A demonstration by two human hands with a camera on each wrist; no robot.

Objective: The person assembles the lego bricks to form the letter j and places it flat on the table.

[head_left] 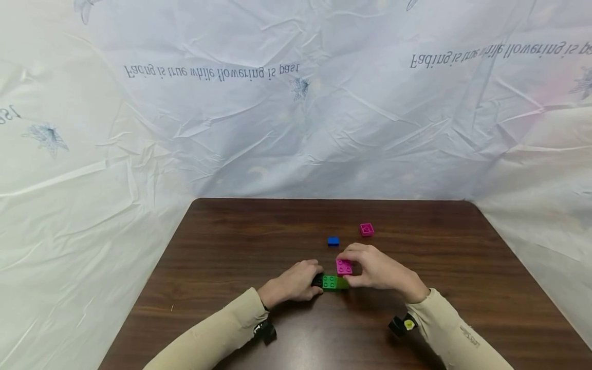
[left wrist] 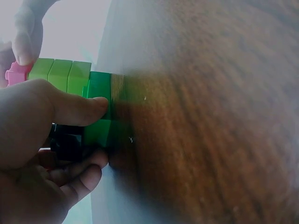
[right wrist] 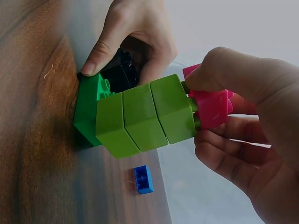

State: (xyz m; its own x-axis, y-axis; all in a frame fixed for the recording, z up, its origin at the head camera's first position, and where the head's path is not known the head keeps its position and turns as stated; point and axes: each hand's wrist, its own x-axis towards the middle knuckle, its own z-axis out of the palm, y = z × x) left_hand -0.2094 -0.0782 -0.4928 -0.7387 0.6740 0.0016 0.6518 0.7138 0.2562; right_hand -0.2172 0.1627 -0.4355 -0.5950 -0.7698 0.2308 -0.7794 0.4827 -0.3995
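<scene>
My left hand (head_left: 296,281) grips the base of a toy brick build, its thumb on a green brick (right wrist: 87,109) and its fingers round the far side by a black brick (right wrist: 122,74). On the green brick rises a stack of lime green bricks (right wrist: 145,116), several high in the wrist views. My right hand (head_left: 376,267) pinches a pink brick (right wrist: 212,109) at the top of that stack. Lime studs show in a small gap under the pink brick in the right wrist view, so it sits slightly raised. Part of the black brick is hidden by the left hand.
Beyond the hands, a blue brick (head_left: 333,241) and another pink brick (head_left: 367,229), its hollow underside up, lie on the dark wooden table (head_left: 231,226). White printed sheeting (head_left: 296,128) hangs behind and beside the table.
</scene>
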